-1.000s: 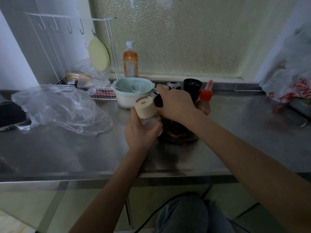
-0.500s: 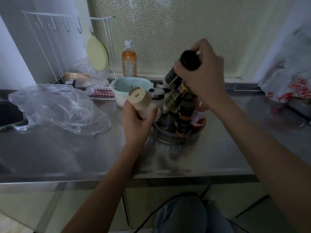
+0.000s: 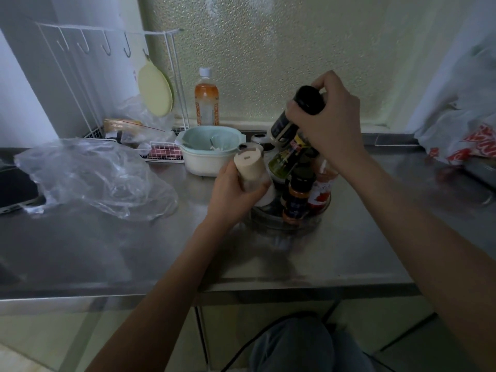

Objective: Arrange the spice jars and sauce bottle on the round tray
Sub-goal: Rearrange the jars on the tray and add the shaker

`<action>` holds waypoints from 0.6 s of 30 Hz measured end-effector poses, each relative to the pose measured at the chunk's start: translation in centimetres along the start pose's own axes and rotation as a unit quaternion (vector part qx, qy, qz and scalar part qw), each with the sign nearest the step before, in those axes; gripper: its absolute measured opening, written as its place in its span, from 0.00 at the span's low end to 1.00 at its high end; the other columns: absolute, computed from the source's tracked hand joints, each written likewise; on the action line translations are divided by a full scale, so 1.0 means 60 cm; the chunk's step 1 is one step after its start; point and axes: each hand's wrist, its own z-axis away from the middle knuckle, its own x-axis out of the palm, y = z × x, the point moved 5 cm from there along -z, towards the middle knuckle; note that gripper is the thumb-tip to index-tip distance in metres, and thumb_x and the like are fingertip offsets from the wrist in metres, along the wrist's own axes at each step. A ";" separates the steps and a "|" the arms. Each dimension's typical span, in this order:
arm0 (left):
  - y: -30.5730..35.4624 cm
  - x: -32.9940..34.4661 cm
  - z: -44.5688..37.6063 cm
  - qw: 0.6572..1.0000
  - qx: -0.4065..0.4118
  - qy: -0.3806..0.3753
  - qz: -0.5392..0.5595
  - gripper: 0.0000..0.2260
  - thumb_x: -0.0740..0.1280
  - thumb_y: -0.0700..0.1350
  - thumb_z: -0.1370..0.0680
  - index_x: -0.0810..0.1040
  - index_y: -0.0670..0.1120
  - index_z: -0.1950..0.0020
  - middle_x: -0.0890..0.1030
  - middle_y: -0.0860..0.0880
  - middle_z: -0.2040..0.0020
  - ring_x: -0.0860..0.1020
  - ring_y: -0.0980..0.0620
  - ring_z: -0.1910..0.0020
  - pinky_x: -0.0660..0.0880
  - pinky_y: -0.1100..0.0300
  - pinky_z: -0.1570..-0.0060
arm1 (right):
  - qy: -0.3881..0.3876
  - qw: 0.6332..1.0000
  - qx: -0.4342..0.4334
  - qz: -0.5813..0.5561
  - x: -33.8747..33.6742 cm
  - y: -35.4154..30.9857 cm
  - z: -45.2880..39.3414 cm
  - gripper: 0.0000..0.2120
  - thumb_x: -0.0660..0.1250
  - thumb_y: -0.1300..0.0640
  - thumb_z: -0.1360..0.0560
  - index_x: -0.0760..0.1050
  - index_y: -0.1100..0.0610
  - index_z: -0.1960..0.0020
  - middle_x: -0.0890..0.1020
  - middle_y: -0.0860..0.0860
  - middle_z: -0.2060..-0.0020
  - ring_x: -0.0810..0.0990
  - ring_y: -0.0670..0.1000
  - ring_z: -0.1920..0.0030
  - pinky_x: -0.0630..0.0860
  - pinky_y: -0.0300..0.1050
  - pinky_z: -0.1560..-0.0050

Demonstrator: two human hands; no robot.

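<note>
A round clear tray [image 3: 308, 224] sits on the steel counter, holding an orange-labelled spice jar [image 3: 296, 196] with a black cap, a red sauce bottle [image 3: 322, 189], a green-labelled jar [image 3: 284, 159] and others behind. My right hand [image 3: 330, 122] is raised above the tray, shut on a tall black-capped jar [image 3: 288, 122] that tilts left. At the tray's left edge, my left hand [image 3: 233, 191] grips a clear jar with a beige lid [image 3: 249, 166], tilted.
A white and pale green bowl [image 3: 209, 151] stands just behind my left hand. Crumpled clear plastic [image 3: 91, 178] lies at the left. A wire rack [image 3: 112, 84], an orange drink bottle [image 3: 206, 100] and a plastic bag [image 3: 461, 135] line the back and right.
My right hand has lifted the black-capped jar off the tray, from low to well above it, uncovering the jars there. My left hand tilted the beige-lidded jar and stayed in place.
</note>
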 end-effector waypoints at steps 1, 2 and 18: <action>-0.004 0.004 0.001 1.000 -0.011 -0.013 0.004 0.25 0.74 0.51 0.32 0.72 0.45 0.40 0.76 0.51 0.48 0.76 0.51 0.48 0.75 0.56 0.52 | -0.008 1.000 0.005 0.001 0.004 0.001 -0.003 0.20 0.69 0.46 0.32 0.70 0.61 0.52 0.80 0.59 0.63 0.77 0.54 0.64 0.74 0.51 0.62; -0.008 0.010 0.002 1.000 -0.022 -0.022 -0.001 0.25 0.74 0.52 0.33 0.71 0.45 0.40 0.77 0.50 0.47 0.76 0.50 0.48 0.76 0.52 0.52 | -0.019 1.000 0.011 0.004 0.008 0.001 -0.005 0.20 0.69 0.46 0.32 0.70 0.61 0.52 0.80 0.59 0.62 0.78 0.54 0.63 0.75 0.52 0.62; 0.054 0.019 0.063 0.983 0.119 0.122 -0.066 0.17 0.64 0.46 0.31 0.71 0.39 0.46 0.73 0.43 0.53 0.70 0.50 0.54 0.68 0.61 0.56 | -0.038 0.994 0.011 0.101 0.034 0.003 -0.010 0.20 0.69 0.44 0.31 0.70 0.59 0.51 0.78 0.55 0.58 0.76 0.55 0.56 0.65 0.43 0.61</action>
